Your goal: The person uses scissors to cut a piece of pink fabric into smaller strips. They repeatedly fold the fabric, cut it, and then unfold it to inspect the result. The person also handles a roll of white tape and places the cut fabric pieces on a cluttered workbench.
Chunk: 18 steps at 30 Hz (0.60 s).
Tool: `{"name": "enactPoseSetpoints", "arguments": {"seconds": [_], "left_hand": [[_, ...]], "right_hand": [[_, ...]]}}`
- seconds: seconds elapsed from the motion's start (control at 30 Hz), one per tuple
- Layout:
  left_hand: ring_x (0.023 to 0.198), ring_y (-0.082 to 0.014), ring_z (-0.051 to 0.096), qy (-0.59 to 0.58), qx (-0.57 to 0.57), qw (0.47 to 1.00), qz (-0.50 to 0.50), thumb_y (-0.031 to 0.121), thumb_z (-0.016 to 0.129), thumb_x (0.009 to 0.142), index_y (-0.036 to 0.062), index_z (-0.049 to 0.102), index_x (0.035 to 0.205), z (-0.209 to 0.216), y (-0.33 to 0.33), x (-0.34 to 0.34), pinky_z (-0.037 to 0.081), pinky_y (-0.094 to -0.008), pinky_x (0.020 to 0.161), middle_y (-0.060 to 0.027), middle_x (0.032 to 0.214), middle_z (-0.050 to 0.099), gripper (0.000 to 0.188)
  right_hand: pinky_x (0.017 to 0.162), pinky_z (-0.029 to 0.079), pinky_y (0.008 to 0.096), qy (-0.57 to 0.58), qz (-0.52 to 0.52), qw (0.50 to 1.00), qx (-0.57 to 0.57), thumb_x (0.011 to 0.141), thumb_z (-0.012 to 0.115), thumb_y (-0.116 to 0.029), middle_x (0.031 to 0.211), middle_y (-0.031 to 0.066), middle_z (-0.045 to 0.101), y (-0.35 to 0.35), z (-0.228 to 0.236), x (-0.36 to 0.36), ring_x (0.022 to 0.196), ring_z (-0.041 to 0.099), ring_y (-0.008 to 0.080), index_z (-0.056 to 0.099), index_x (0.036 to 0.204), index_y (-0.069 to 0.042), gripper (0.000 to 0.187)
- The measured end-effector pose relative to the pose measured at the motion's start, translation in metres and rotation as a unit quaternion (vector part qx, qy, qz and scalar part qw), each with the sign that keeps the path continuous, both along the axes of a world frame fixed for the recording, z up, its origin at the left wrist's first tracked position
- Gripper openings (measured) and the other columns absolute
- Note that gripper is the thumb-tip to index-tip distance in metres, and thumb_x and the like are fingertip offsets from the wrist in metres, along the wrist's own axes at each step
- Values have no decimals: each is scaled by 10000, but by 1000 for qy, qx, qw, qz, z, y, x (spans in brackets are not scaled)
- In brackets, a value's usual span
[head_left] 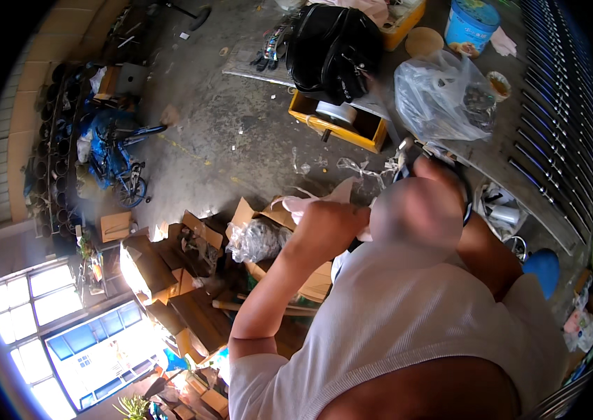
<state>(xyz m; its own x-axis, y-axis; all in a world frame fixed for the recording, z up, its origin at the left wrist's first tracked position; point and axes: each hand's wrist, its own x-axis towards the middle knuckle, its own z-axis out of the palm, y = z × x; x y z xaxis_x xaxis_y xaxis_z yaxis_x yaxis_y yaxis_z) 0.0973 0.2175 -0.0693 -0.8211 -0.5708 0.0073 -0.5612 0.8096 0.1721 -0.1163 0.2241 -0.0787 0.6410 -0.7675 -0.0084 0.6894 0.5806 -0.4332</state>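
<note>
My left hand (331, 225) is in front of my chest, its fingers curled in with their tips out of sight. Pale pink cloth (342, 190) shows just beyond its knuckles; I cannot tell whether the hand grips it. Close by on the right is my right hand (435, 171), its fingers bent and partly lost in a blurred patch. Around that hand curves a dark loop (466, 192) of unclear kind. What lies between the two hands is hidden by the blur.
Ahead, a black bag (335, 52) rests above a yellow crate (370, 140). A clear plastic bag (440, 94), a blue tub (471, 26) and rows of metal rods (555, 119) are on the right-hand table (496, 157). Cardboard boxes (149, 266) crowd the left; a blue bicycle (118, 150) stands farther off.
</note>
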Motion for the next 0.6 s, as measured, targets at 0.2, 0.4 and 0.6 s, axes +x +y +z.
{"name": "enactPoseSetpoints", "arguments": {"seconds": [0.2,0.4,0.6], "left_hand": [[680,-366,598,-18,131,949,286,121,575,764,77,569,878,-36,2,40,460,-447,560,-148,769,622,122],[695,-305,600,158,163,901,370,79,580,807,0,555,974,-31,-11,51,455,-342,613,-160,766,604,187],[717,-287,623,238,227,867,375,52,547,799,11,577,1018,-20,-23,31,471,-331,634,-141,792,625,225]], "right_hand": [[397,323,222,484,-246,832,-116,843,584,-482,516,12,432,-48,6,-85,409,423,79,449,577,-63,514],[650,471,403,860,-192,448,-147,729,692,-297,752,158,618,-79,-55,-106,726,610,328,622,797,-8,305],[729,496,417,868,-287,355,-196,721,689,-243,918,152,619,-132,-76,-113,843,608,335,606,911,-13,310]]}}
